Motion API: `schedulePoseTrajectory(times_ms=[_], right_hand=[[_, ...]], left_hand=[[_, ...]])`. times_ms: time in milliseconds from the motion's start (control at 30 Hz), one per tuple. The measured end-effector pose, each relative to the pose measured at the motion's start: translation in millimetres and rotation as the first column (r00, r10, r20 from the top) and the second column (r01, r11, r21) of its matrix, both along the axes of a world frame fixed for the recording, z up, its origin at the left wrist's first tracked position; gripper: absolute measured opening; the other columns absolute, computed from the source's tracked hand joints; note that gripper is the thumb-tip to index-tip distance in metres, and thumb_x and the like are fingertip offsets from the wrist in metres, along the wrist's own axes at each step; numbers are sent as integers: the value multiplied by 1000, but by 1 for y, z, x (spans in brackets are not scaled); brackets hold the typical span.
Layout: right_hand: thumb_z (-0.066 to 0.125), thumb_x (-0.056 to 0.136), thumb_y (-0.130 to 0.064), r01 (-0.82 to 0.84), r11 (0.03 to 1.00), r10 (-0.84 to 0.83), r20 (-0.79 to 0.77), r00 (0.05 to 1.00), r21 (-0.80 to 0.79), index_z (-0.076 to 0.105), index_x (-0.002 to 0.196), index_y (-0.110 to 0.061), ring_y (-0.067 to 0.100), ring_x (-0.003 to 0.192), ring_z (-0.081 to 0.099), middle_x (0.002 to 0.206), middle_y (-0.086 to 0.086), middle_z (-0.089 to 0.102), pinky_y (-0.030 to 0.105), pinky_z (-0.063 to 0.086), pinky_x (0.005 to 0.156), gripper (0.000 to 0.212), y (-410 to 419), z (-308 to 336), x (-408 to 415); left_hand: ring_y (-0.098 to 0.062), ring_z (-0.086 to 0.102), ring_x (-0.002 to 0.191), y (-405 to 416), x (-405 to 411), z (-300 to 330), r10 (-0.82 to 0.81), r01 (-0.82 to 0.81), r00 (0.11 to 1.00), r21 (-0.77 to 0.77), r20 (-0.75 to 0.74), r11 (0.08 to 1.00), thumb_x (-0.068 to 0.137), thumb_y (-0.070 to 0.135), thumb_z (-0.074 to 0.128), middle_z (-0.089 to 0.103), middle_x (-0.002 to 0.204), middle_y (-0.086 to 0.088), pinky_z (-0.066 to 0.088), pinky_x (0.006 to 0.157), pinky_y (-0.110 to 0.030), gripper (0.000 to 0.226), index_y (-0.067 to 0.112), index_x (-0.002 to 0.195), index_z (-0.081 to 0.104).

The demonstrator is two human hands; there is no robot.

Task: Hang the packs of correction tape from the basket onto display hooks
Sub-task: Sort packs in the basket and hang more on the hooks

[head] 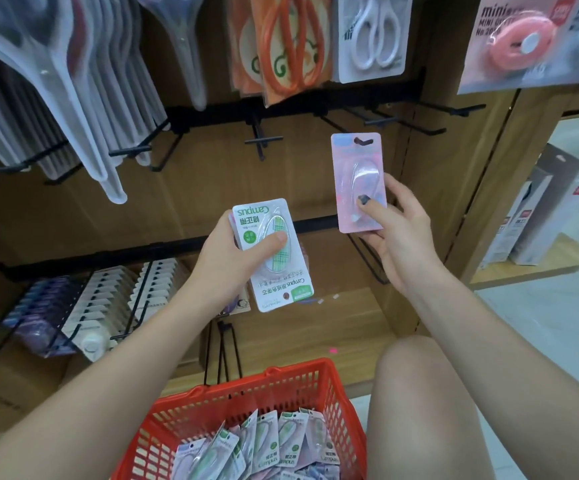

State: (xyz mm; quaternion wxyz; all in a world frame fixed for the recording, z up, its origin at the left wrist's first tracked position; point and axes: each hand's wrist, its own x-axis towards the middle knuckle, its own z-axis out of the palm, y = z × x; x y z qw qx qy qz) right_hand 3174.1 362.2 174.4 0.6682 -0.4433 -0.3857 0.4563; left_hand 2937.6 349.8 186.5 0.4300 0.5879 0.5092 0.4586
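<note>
My left hand (227,261) grips a small stack of correction tape packs, with a green-and-white pack (274,254) on top, turned upside down. My right hand (397,230) pinches a pink pack (357,181) by its lower end and holds it upright, its hang hole at the top, just below the row of black display hooks (263,142). The red basket (239,393) stands below, between my arms. Several more packs (263,445) lie inside it.
Packaged scissors (372,36) and other carded goods hang from the top row. Filled hooks with white and purple packs (114,299) sit at lower left. My bare knee (419,375) is right of the basket. A wooden shelf post (482,188) stands at the right.
</note>
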Motion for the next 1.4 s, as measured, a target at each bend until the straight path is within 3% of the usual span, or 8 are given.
schedulePoseTrajectory(times_ms=[367,500,633,800,900,1033,1233,1400], right_hand=[[83,87,-12,-32,964,-16,-176,984,-263,61,130,-6,25,110,71,127,13,69,31,63,86,49,125,6,-13],[87,82,-19,-47,946,-28,-225,974,-319,54,140,-9,21,106,66,134,10,61,34,58,101,67,135,0,-18],[83,86,-26,25,908,-86,-127,988,-419,47,146,-10,21,105,66,113,8,60,37,54,106,71,107,-10,-43],[67,98,-24,-287,898,263,-118,958,-333,64,123,-4,22,90,71,104,13,70,32,61,84,32,34,-18,-110],[78,87,-36,-511,788,575,113,810,-344,65,118,-14,21,99,75,114,10,73,37,61,90,39,3,-20,-154],[85,82,-33,-535,741,667,353,656,-407,62,120,-26,14,100,73,112,3,72,31,56,78,45,-6,-25,-199],[82,87,-15,-624,656,738,188,648,-425,65,117,-15,21,98,77,113,9,76,30,58,76,35,2,-34,-250],[76,91,-9,-681,582,785,90,613,-444,62,122,-5,25,100,76,118,16,75,34,61,76,35,7,-42,-285]], left_hand=[[-6,77,93,16,-19,0,32,-32,999,31,-1,999,91,29,79,77,105,16,61,68,-21,37,24,122,59],[-7,77,93,18,-31,-1,44,-44,999,31,3,999,91,30,78,77,107,13,62,69,-22,37,25,123,59],[-9,77,94,17,-51,-8,88,-89,995,0,55,996,92,27,77,77,110,9,63,71,-24,36,24,124,59],[-3,76,87,8,-85,-20,163,-161,981,-28,105,987,93,23,76,77,102,12,56,63,-15,30,26,118,59],[-5,76,87,0,-107,-29,200,-199,973,-23,118,980,92,22,77,77,98,14,56,62,-16,32,25,119,60],[-11,77,93,-9,-137,-42,279,-278,950,-29,142,960,91,24,79,78,105,9,62,70,-29,32,25,119,62],[-5,77,83,-20,-178,-52,361,-366,915,-2,178,930,101,26,64,77,87,22,59,64,-21,6,30,104,61],[-15,77,97,-29,-215,-60,411,-418,895,3,172,909,107,28,56,79,108,5,61,75,-28,17,23,116,70]])
